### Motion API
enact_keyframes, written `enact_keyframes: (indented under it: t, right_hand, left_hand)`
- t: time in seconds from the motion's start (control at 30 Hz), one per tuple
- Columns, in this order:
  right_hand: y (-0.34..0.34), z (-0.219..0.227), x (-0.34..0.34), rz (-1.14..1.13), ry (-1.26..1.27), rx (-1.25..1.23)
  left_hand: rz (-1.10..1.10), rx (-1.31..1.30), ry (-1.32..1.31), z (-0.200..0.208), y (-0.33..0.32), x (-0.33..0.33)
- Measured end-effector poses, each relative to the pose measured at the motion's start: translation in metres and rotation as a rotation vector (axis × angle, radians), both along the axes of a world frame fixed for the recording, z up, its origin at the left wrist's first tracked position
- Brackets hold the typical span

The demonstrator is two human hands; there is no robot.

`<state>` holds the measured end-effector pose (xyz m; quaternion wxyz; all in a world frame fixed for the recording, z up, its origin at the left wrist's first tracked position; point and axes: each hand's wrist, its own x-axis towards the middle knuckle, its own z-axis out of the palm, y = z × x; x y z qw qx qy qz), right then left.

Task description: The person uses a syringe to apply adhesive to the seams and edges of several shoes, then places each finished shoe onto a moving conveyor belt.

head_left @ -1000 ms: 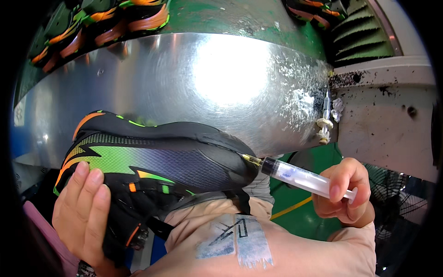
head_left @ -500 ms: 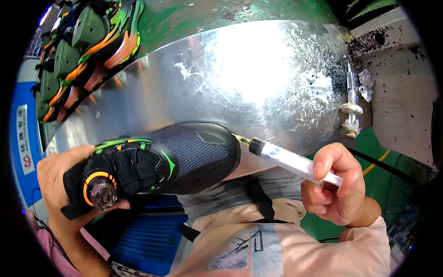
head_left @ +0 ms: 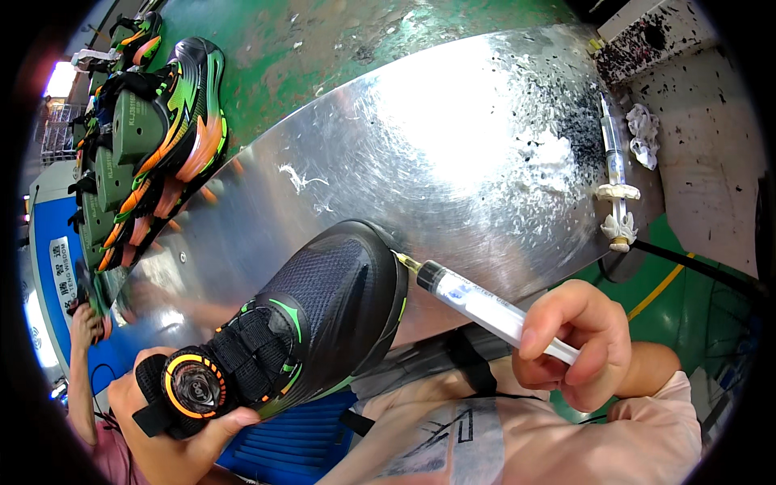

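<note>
My left hand (head_left: 144, 414) is closed around the heel and ankle end of a black sneaker (head_left: 317, 293) with green accents and an orange-ringed dark last top. The shoe lies slanted, toe pointing up and to the right, over the near edge of the metal table. In my right hand (head_left: 575, 343) is a white plastic syringe (head_left: 478, 309), gripped at its plunger end. Its yellowish needle tip meets the edge of the toe, or comes very close to it; I cannot tell whether it touches.
The shiny metal table (head_left: 364, 162) bears white scraps and dark specks. A second syringe (head_left: 614, 158) and crumpled white tissue (head_left: 643, 136) lie at its right end. Several colourful shoes on green lasts (head_left: 133, 129) stand at the left. A co-worker's hand (head_left: 86, 325) shows at far left.
My left hand has swung the shoe so its toe points more upward, showing more of its near side. The syringe tip has stayed by the toe. A co-worker's hand has appeared at left.
</note>
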<state>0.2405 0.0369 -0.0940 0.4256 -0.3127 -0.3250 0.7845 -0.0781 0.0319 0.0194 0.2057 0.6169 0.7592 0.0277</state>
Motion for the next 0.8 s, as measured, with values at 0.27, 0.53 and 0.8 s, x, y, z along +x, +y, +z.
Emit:
enact_keyframes:
  t: [0.27,0.53,0.8]
  right_hand:
    - [-0.005,-0.004,-0.006,-0.026,0.041,0.096]
    - [-0.025,0.004,-0.015,-0.056,-0.062,0.090]
    - [-0.052,0.001,-0.026,-0.012,-0.197,0.282]
  left_hand:
    - [-0.264,-0.077,0.160,0.018,0.000,0.039]
    - [-0.232,-0.009,0.225,0.009,-0.021,0.062]
    - [-0.262,0.095,0.284,-0.001,-0.039,0.074]
